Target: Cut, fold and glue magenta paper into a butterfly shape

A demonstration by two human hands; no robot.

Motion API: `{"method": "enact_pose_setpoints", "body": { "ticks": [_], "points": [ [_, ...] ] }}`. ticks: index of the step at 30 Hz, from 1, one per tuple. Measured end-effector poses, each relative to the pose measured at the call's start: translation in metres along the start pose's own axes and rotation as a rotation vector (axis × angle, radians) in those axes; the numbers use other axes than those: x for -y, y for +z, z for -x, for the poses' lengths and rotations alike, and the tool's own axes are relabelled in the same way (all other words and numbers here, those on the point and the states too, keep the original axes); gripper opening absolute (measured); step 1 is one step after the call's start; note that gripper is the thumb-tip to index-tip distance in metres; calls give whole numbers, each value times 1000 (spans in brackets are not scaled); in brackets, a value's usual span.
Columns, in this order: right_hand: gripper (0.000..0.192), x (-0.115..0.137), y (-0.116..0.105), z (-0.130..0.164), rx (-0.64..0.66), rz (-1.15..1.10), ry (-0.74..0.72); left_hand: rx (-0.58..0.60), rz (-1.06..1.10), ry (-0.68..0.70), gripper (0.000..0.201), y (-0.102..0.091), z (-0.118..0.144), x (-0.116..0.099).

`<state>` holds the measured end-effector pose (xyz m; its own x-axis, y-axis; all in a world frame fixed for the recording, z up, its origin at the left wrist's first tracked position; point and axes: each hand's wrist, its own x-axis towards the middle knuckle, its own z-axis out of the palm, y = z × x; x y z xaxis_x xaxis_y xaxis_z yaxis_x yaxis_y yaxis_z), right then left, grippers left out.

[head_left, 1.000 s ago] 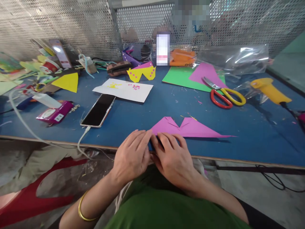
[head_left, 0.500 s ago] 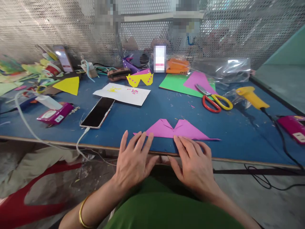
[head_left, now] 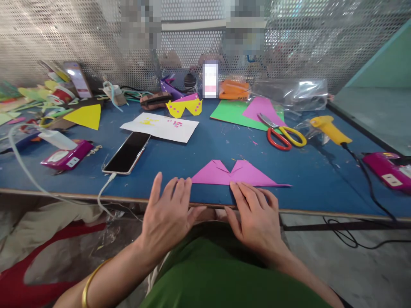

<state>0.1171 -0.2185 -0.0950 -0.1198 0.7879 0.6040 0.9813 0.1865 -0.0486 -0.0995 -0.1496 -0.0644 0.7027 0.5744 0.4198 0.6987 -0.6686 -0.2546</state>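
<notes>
The right hand (head_left: 257, 216) lies flat and spread at the near table edge, gripping nothing, its fingertips (head_left: 239, 188) touching the near edge of the folded pink paper shape with two pointed wings (head_left: 236, 174). The left hand (head_left: 168, 214) is likewise spread flat, holding nothing, just left of that paper; whether its fingertips touch the left wing I cannot tell. The paper lies on the blue table top (head_left: 321, 179) just beyond both hands, close to the edge. With only light fingertip contact, a nudge could likely skew the folds or slide the sheet off the edge. Farther beyond the left hand lies a black smartphone on a white cable (head_left: 126, 152); beyond the right, red-and-yellow-handled scissors (head_left: 282, 134).
</notes>
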Motion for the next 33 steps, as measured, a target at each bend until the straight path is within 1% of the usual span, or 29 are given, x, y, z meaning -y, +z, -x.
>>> {"method": "enact_pose_setpoints", "body": {
  "ticks": [3, 5, 6, 8, 10, 11, 12, 14, 16, 21, 26, 29, 33],
  "points": [
    [44, 1, 1, 1, -3, -2, 2, 8, -17, -10, 61, -2, 9, 14],
    [45, 1, 2, 1, 2, 1, -5, -3, 5, -17, 63, -2, 13, 17],
    [46, 1, 2, 1, 7, 3, -10, -30, 20, -31, 65, -2, 13, 15],
    [46, 0, 3, 1, 17, 6, -26, -119, 43, -74, 68, -1, 10, 8],
    [46, -1, 3, 1, 20, 7, -38, -222, 71, -83, 63, 0, 4, -3],
    [46, -1, 4, 1, 18, 7, -42, -248, 100, -51, 59, 1, -1, -9],
    [46, -2, 4, 1, 17, 5, -44, -251, 143, 8, 54, 2, -6, -15],
    [45, -2, 5, 2, 14, -1, -47, -200, 237, 137, 48, 6, -16, -25],
    [43, -1, 6, 2, 9, -12, -44, -152, 285, 196, 46, 10, -24, -32],
    [41, -5, 5, 0, -3, -55, -6, -118, 298, 167, 46, 19, -31, -36],
    [37, -28, -2, 2, -70, -18, 95, -94, 310, 144, 54, 21, -28, -38],
    [38, -38, -6, 6, -71, -15, 78, -99, 301, 138, 58, 22, -28, -39],
    [43, -43, -6, 13, -85, 28, 70, -108, 282, 148, 60, 23, -29, -39]
  ]
}}
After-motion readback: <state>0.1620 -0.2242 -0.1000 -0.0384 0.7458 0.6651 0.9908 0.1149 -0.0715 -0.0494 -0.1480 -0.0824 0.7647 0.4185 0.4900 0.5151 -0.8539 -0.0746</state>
